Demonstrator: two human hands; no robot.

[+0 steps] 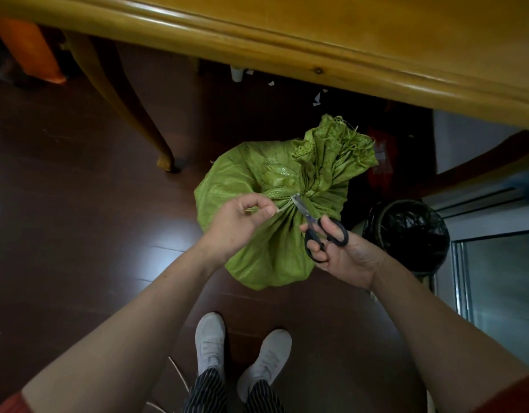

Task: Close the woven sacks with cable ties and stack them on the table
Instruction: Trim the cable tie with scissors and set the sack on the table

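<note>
The green woven sack [242,180] sits on the floor [78,204] at mid-frame, below the edge of the wooden surface [317,28], with a black-lined bin [406,231] just to its right. The left hand [239,217] pinches the tail of the cable tie [284,206] at the gathered neck; the right hand [343,251] grips scissors [320,231], blades at the tie.

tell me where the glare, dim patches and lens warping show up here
Head view: glare streaks the glossy table edge, which the wide lens bows; dim under the table; a pale sheen lies on the dark floor; the green woven sack, scissors, left hand and right hand are sharp, the cable tie tail faint.
</note>
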